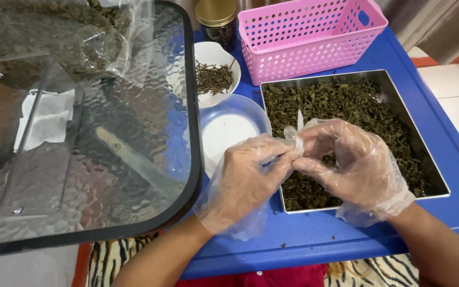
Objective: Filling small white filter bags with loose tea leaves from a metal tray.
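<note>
Plastic-gloved, the left hand (251, 175) and right hand (346, 165) meet over the near-left part of the metal tray (435, 170) of dried leaves (346, 101). Both pinch a small white filter bag (298, 130) between fingertips; it stands upright between them, long axis vertical, equally near each hand.

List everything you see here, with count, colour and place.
Square metal tray of dried leaves: one, silver, right on blue table.
Small white sachet: one, pinched between both hands.
Perforated plastic basket: one, pink, behind the tray.
Small white dish with leaves: one, centre back.
Round plastic tub: one, pale blue, beside the tray.
Gold-lidded jar: one, back.
Textured glass tabletop: one, left.
Left hand: clear glove.
Right hand: clear glove.
</note>
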